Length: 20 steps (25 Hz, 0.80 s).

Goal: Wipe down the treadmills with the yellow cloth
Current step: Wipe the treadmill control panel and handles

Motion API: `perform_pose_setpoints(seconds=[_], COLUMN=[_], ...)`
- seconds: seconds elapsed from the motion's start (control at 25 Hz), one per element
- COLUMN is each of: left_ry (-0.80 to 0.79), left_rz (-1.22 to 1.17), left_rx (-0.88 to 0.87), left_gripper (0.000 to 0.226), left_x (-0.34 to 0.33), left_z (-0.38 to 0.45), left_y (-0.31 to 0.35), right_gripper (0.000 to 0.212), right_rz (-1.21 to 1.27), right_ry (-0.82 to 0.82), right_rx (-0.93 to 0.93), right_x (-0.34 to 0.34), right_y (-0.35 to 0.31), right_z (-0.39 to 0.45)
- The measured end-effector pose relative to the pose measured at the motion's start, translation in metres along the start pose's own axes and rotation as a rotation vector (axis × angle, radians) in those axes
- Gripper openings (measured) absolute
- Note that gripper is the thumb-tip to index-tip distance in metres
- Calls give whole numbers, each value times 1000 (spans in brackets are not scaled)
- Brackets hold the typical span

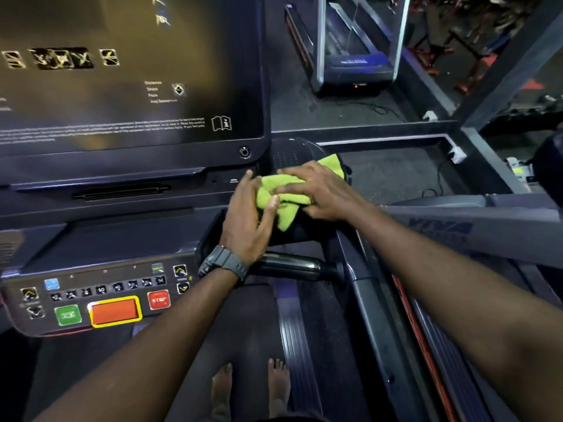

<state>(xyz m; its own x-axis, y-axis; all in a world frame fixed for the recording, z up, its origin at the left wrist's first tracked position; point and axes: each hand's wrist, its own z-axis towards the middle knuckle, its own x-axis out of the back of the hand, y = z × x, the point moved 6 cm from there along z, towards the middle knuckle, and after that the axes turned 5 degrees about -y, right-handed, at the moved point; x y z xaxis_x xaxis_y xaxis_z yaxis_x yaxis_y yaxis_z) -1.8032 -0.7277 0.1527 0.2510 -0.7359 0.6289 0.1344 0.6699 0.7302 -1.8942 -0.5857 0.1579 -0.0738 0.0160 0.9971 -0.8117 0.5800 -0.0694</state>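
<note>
Both hands (286, 202) press yellow cloth (283, 196) flat.

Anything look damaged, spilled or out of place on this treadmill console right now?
Nothing looks spilled or broken. The yellow cloth lies bunched on the console's right tray under both hands, left hand and right hand. The screen looks dark.
</note>
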Motion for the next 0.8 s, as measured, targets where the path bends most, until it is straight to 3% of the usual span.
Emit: perform_pose_setpoints(seconds=[0.08, 0.16, 0.24, 0.4, 0.52, 0.6, 0.68, 0.8], left_ry=[23, 3, -67, -191, -519, -704, -753, -682], left_rz=[21, 55, 72, 136, 325, 345, 277, 120], left_rx=[-13, -11, -35, -189, -369, -464, -489, -443], left_gripper=[63, 67, 68, 60, 56, 48, 37, 37], left_x=[0, -1, -7, -14, -34, -46, -48, -42], left_z=[-1, -1, -2, -5, -15, -29, -30, -20], left_y=[0, 2, 7, 16, 26, 32, 29, 24], right_gripper=[73, 72, 71, 78, 89, 85, 78, 75], right_rz=[-18, 80, 132, 79, -35, -36, 17, 72], right_ry=[134, 268, 231, 132, 125, 101, 87, 21], right_rx=[-211, -554, -740, -836, -913, -979, -1102, -1166], right_x=[-2, 3, 5, -8, -23, -22, -16, -12], right_y=[6, 17, 17, -37, -112, -116, -90, -80], right_z=[-7, -14, -27, -107, -184, -189, -160, -138])
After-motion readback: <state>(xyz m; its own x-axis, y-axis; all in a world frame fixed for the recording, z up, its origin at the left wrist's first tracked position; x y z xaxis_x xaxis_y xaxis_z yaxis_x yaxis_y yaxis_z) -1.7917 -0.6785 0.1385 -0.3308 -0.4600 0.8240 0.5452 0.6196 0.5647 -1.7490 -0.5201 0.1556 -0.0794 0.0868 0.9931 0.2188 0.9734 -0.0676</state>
